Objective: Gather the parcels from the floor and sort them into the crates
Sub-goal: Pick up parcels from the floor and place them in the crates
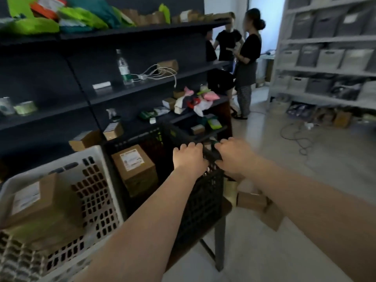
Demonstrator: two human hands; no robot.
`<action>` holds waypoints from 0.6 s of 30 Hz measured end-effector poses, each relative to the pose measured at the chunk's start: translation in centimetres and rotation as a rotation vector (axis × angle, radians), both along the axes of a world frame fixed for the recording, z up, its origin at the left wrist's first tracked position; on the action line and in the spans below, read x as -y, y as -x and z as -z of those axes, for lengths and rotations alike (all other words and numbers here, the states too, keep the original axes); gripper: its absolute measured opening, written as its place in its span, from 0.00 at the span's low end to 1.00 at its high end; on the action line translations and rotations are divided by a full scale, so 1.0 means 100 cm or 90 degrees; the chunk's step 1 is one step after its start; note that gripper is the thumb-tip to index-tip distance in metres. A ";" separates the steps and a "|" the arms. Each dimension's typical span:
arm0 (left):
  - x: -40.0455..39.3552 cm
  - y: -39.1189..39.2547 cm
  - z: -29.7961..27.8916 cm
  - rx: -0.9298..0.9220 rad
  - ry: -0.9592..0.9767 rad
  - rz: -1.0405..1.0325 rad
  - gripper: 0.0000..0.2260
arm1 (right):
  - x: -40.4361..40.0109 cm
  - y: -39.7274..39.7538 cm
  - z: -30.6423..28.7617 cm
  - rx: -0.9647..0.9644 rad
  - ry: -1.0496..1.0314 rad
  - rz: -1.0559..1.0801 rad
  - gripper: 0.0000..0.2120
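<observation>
A black crate [203, 200] stands on a low dark table, with a labelled cardboard parcel [135, 167] inside it. My left hand [189, 157] and my right hand [234, 157] both grip the crate's right rim, fingers curled over its edge. To the left sits a white crate [95, 180] holding several cardboard parcels [38, 198]. More brown parcels [256, 200] lie on the floor just right of the black crate, partly hidden behind my right forearm.
Dark shelving [122, 86] with a bottle, cables and small packets runs behind the crates. Two people [240, 58] stand talking at its far end. White shelves [325, 58] with grey bins line the right wall. Cables [297, 137] trail over the pale floor.
</observation>
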State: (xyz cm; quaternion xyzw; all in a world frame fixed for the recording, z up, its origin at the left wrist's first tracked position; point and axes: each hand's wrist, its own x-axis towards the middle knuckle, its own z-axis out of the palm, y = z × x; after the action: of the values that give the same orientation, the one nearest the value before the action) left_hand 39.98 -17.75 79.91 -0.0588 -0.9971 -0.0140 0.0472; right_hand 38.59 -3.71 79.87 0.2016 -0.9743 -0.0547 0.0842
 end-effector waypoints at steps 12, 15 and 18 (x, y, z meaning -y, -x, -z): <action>-0.129 0.151 0.021 0.017 0.017 0.075 0.19 | -0.133 0.113 0.009 0.016 -0.030 0.104 0.22; -0.153 0.191 0.024 0.021 0.021 0.068 0.19 | -0.158 0.152 0.011 0.020 -0.043 0.107 0.20; -0.179 0.228 0.031 0.032 0.040 0.067 0.19 | -0.189 0.187 0.019 0.014 -0.043 0.103 0.18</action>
State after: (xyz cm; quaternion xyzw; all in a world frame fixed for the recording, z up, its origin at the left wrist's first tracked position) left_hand 17.17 0.15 76.77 -0.1121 -0.9934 0.0134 0.0196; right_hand 19.91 15.18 78.00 0.1254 -0.9859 -0.0918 0.0621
